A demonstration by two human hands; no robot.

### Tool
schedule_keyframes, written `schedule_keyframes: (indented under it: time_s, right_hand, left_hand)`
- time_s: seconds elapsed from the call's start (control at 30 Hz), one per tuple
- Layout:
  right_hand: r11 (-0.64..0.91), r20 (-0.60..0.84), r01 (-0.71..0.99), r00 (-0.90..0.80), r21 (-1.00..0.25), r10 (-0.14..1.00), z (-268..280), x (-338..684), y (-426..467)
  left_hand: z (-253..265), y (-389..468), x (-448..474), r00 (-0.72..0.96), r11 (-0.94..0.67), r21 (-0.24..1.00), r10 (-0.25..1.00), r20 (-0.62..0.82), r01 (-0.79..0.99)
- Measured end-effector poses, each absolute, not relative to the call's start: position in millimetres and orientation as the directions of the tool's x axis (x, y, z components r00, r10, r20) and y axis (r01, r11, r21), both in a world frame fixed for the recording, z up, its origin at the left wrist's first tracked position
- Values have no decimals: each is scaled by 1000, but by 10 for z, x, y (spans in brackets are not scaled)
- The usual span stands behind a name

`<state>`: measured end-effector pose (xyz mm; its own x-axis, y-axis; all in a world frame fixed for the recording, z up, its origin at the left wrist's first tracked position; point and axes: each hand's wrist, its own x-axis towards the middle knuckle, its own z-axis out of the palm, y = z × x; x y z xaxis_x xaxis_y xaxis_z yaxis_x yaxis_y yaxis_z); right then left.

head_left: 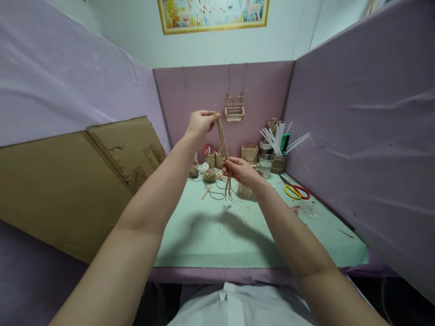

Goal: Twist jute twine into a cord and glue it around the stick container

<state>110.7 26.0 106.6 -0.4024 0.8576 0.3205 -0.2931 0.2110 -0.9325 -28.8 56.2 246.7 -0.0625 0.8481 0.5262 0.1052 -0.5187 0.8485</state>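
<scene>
1. One braided strip is held in the air above the surface, slanted between two hands.
2. Its upper end is pinched by the fingers of the left hand; its lower part is clamped by the fingers of the right hand, with loose cord ends left hanging below.
3. The braid could be loosened or undone if the lower grip were relaxed, since no knot can be made out there.
4. The strip could be twisted or distorted if it were pulled harder at one end than at the other.
5. The hanging ends could be snagged in the loose twine by which the surface is littered, were the hands lowered there.
6. The clear cup, apparently holding liquid, could be knocked over by a sideways swing of the right hand.
7. Two balls of twine, a nearer one and a smaller one, are counted on the surface; a possible third is seen at the back.
8. One pair of scissors, one clear cup and one hanging rack are counted.
9. Several white sticks are seen, too overlapped to be counted.
</scene>
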Motion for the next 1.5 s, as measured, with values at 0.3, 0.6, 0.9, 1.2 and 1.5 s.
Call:
schedule_keyframes:
  time_s: [0.3,0.6,0.9,1.2,1.5]
  right_hand:
    - [163,255,-242,-423,-957,869,833,997,306]
    - [130,189,-152,-490,-980,851,634,862,287]
    - [158,210,-139,-585,-978,783,470,844,296]
    - [127,180,-130,-594,-983,785,463,904,151]
    - [156,191,-111,-491,-981,850,376,1066,6]
  left_hand:
    - [2817,650,-455,-167,-530,839,822,544,121]
    - [2949,703,-711,-215,-502,857,830,514,113]
    - [2919,767,-856,-272,-461,887,852,447,14]
    - [2892,925,-1100,-292,-366,931,891,348,-6]
    - [2653,1077,-1358,-316,-277,961,912,264,1]
